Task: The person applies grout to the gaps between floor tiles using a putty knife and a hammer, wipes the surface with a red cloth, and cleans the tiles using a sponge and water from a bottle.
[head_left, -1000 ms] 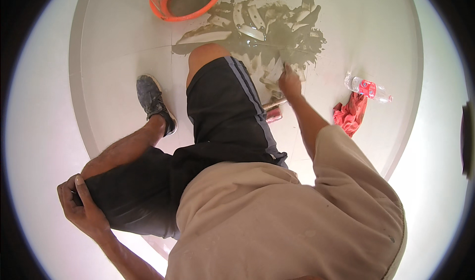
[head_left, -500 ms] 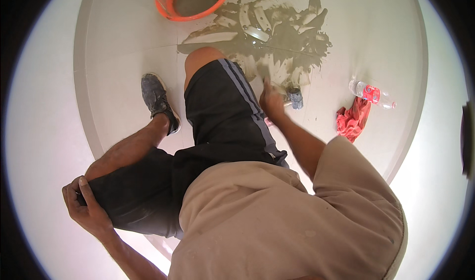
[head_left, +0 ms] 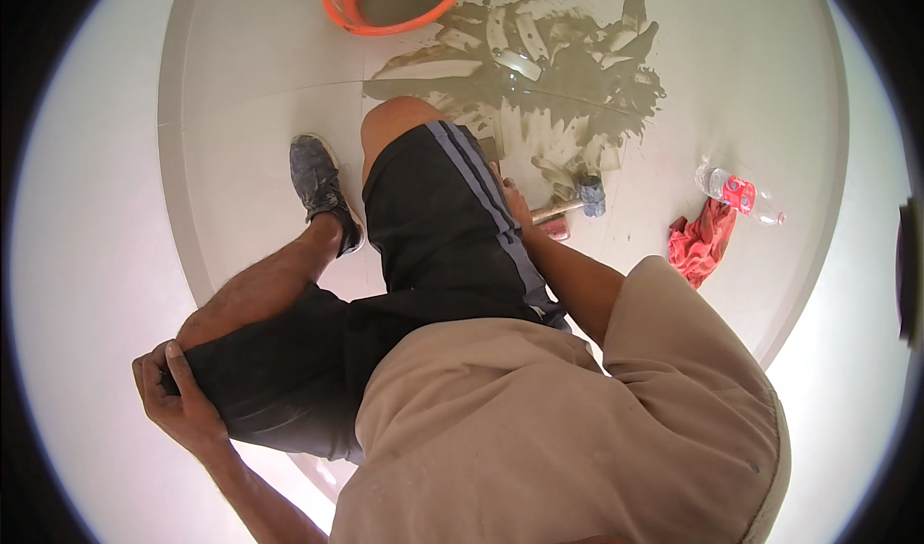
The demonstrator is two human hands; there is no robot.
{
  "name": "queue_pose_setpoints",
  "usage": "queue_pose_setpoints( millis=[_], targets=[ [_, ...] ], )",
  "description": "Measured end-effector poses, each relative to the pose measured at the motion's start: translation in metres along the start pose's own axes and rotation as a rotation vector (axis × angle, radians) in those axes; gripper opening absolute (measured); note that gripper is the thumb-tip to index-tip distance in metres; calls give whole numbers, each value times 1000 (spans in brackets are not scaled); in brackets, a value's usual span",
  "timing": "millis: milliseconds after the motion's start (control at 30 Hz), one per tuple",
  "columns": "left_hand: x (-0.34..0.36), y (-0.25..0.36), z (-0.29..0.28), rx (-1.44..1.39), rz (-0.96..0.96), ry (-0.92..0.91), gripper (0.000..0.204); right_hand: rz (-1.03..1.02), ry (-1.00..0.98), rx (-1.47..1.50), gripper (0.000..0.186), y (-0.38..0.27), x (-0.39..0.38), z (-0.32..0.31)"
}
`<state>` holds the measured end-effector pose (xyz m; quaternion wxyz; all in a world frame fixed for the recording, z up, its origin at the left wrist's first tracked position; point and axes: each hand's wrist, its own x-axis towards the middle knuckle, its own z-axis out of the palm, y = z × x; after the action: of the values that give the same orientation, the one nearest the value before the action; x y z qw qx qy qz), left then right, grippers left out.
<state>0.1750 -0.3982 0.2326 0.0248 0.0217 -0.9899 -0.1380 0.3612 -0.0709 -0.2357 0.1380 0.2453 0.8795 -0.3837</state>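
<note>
Left hand (head_left: 181,390): cupped over left knee (head_left: 214,321), thumb apart from fingers. Then dusty sneaker (head_left: 316,174); orange basin (head_left: 335,3) of grey slurry, cut off by top edge. Right thigh (head_left: 438,222) blocks view of right hand (head_left: 514,201); can't tell its grip. Dark flat piece (head_left: 490,148) just past its fingers, mostly hidden. Grey slurry patch (head_left: 577,77) smeared across tiles ahead. Mallet (head_left: 592,196) beside right hand, red object under handle unclear. Red cloth (head_left: 701,246), clear bottle (head_left: 741,196) overlapping, far right.

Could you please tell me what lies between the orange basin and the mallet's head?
In the head view, grey slurry, smeared across the floor, lies between them.
</note>
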Motion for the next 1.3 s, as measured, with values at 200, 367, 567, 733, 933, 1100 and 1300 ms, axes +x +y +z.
queue_pose_setpoints(
  millis=[200, 367, 567, 733, 933, 1100, 1300],
  targets=[
    [-2, 0, 1, 15, 33, -15, 22, 42, 191, 16, 61, -43, 85, -28],
    [0, 0, 0, 17, 23, 4, 21, -14, 79, 14, 61, -47, 74, -12],
    [1, -2, 1, 29, 25, 10, 22, 75, 74, -230, 59, -43, 115, -59],
    [2, -2, -2, 83, 21, -1, 22, 113, 201, -271, 50, -46, 165, -136],
    [0, -6, 0, 95, 44, 6, 23, 140, -102, -454, 43, -33, 173, -180],
    [3, -7, -1, 116, 26, 3, 24, 234, -3, -503, 42, 7, 195, -238],
    [1, -13, 1, 80, -6, 0, 24, 147, -186, -660, 41, 51, 191, -209]
  ],
)
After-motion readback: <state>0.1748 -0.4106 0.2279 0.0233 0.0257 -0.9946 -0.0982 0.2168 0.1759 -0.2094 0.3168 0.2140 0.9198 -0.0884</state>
